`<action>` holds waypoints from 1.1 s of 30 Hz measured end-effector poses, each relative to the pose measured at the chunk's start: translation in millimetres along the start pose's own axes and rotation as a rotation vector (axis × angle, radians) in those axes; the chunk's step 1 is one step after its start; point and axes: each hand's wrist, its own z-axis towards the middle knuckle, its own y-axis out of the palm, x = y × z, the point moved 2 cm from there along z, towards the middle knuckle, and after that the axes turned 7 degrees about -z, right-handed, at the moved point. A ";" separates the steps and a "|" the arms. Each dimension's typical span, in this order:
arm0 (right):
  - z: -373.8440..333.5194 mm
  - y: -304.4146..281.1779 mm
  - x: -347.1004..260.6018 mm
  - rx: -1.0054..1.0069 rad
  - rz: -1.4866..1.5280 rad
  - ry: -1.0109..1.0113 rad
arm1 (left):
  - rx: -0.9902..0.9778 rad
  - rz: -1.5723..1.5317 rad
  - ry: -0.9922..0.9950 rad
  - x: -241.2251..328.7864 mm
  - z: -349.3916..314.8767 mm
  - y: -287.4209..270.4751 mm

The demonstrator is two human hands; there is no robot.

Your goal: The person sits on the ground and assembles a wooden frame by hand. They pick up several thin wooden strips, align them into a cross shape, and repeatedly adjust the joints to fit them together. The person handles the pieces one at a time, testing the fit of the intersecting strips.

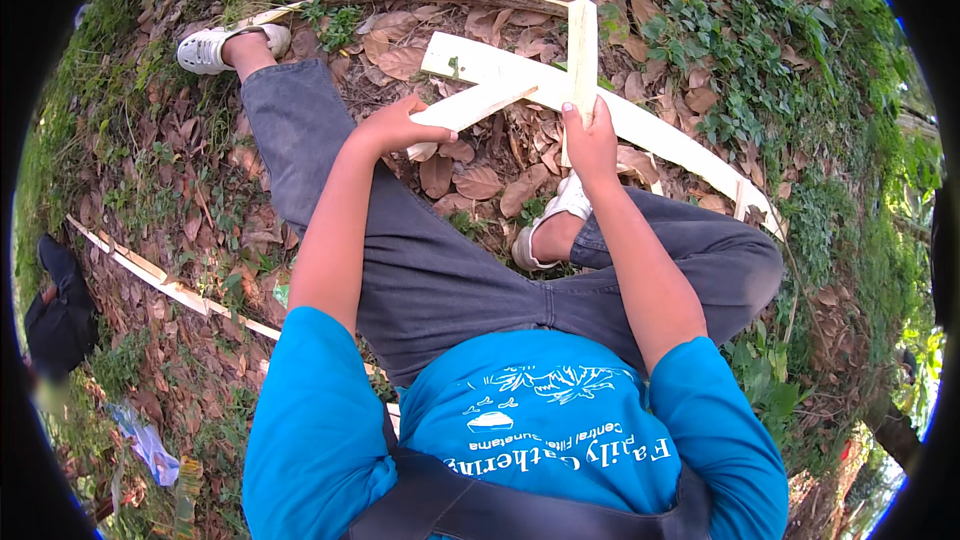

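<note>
Left hand [400, 128] grips 1 pale strip [470, 105]; right hand [590, 140] holds an upright strip [582, 45], both crossing a long strip [640, 125] over dry leaves [480, 183]. Their edges, possibly sharp, could cut fingers if either slips.

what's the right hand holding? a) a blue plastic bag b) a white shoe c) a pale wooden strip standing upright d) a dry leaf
c: the right hand grips the lower end of an upright strip, which crosses over the long plank on the ground.
</note>
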 end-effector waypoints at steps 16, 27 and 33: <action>20.6 -27.8 27.0 -0.264 -0.865 -0.427 | -0.341 0.335 0.171 6.9 66.0 -87.2; 26.1 -10.8 49.6 -0.183 -0.739 -0.438 | -0.276 0.375 0.091 9.2 83.6 -93.8; 18.0 -6.0 34.7 -0.170 -0.707 -0.448 | -0.274 0.343 0.160 5.9 64.1 -88.8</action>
